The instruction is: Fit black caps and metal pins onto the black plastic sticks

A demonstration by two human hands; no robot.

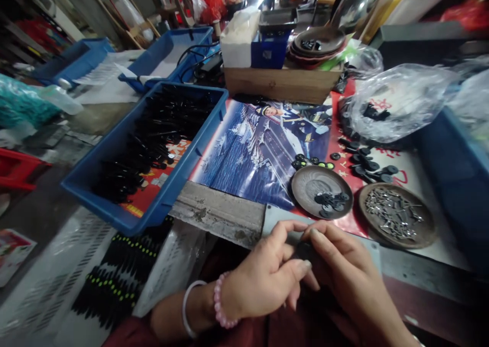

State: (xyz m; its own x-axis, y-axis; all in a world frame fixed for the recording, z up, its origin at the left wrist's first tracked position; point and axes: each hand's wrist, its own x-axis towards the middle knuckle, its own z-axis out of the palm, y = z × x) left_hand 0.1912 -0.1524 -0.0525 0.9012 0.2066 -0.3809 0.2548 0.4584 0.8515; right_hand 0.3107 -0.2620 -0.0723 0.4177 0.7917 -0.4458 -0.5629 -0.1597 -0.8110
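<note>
My left hand (265,268), with a pink bead bracelet at its wrist, is closed at the front edge of the bench. Against it, my right hand (344,263) is closed too. Between the fingertips of both is a small black part (304,251), mostly covered, so its kind cannot be made out. Just beyond the hands lies a round brown dish (305,184) with flat black discs (332,203) in it. To its right, a second dish (369,232) holds many small metal rivets (395,214). Black round-headed pieces (369,163) lie loose behind the dishes.
A blue tray (175,189) full of long black pieces stands on the left. A printed poster (248,158) covers the bench. A cardboard box (278,84) stands at the back, a clear plastic bag (405,100) at the right. Black strips with yellow-green dots (114,275) lie below left.
</note>
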